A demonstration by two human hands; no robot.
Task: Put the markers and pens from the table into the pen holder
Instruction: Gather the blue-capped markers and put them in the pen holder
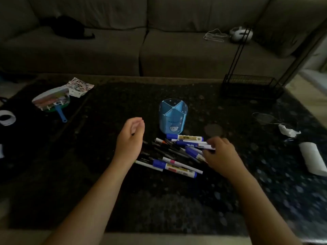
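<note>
A blue pen holder (173,117) with divided compartments stands upright on the dark table (159,200); no pens show in it. Just in front of it lies a loose pile of markers and pens (177,156), several with blue caps and white barrels, others dark. My left hand (130,138) hovers left of the pile, fingers loosely curled, nothing in it. Over the pile's right end, my right hand (222,156) has its fingers closing around a blue-and-white marker (194,145). The grip is blurred.
A black wire rack (251,87) stands at the back right. A white roll (312,158) and crumpled paper (288,131) lie at the right. A tape roll (7,117) and a blue-handled toy pile (53,101) sit at the left. A sofa (159,41) runs behind.
</note>
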